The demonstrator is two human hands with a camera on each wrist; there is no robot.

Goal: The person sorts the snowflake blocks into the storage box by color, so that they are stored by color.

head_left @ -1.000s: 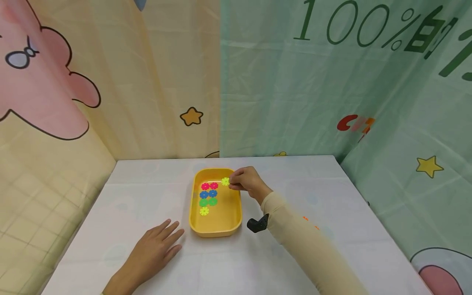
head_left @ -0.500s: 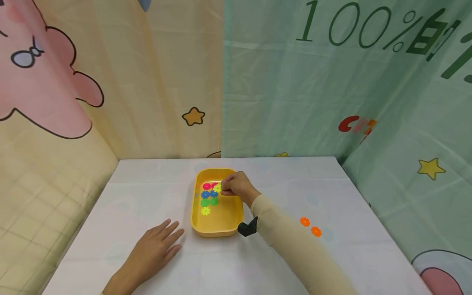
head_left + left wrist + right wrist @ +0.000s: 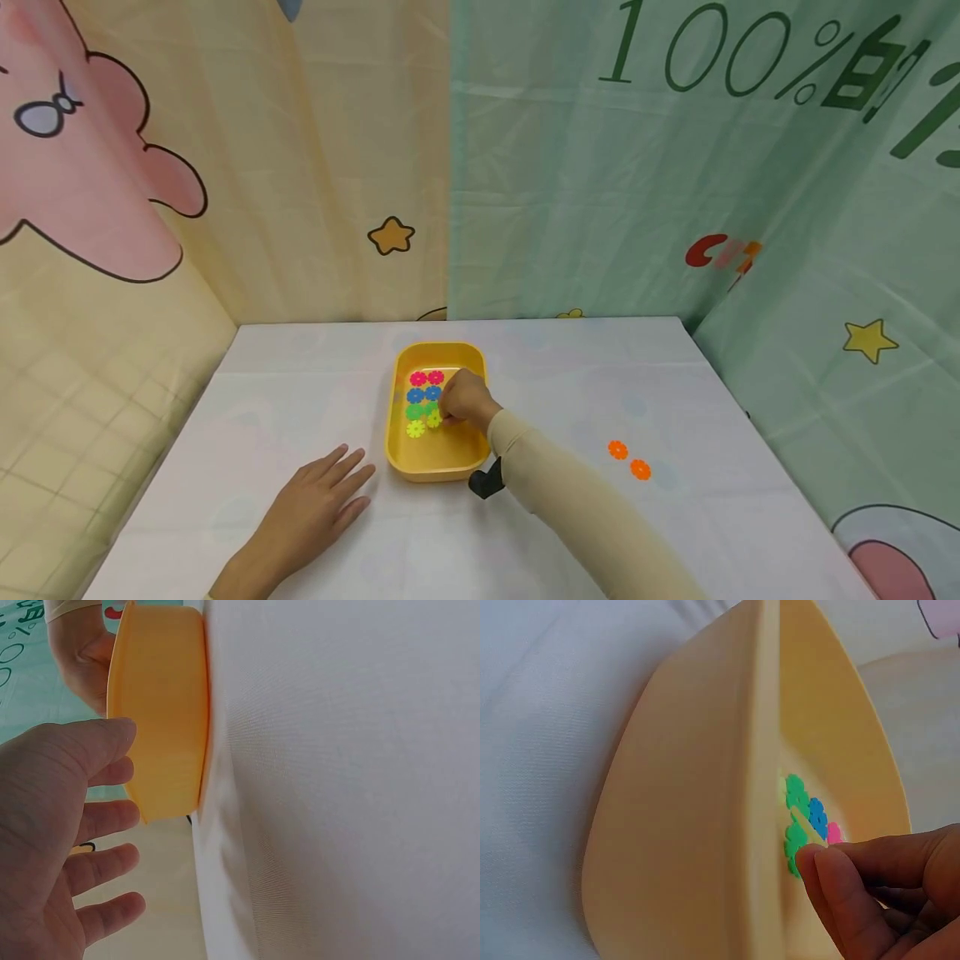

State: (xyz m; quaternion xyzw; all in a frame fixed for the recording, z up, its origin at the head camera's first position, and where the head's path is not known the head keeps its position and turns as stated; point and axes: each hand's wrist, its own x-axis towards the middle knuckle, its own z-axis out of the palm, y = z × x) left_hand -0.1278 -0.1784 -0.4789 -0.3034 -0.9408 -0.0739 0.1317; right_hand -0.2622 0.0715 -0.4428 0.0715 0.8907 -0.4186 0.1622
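My right hand reaches over the yellow tray and pinches a yellow flower-shaped disc between thumb and fingertips. In the head view that disc overlaps the edge of a green flower disc. Left of it, on the tray floor, lies a second yellow disc. Pairs of pink, blue and green discs line up behind. The right wrist view shows the fingertips close to a green disc. My left hand, fingers spread, lies at the tray's near left and holds nothing.
Two orange flower discs lie on the white tabletop, right of the right forearm. A black wrist-camera mount sits beside the tray's near right corner. Printed curtains enclose the back and sides.
My right hand has carried the yellow disc from the tray's far right side toward its near left, down beside the other yellow disc. The orange discs have come into view. My left hand stays put.
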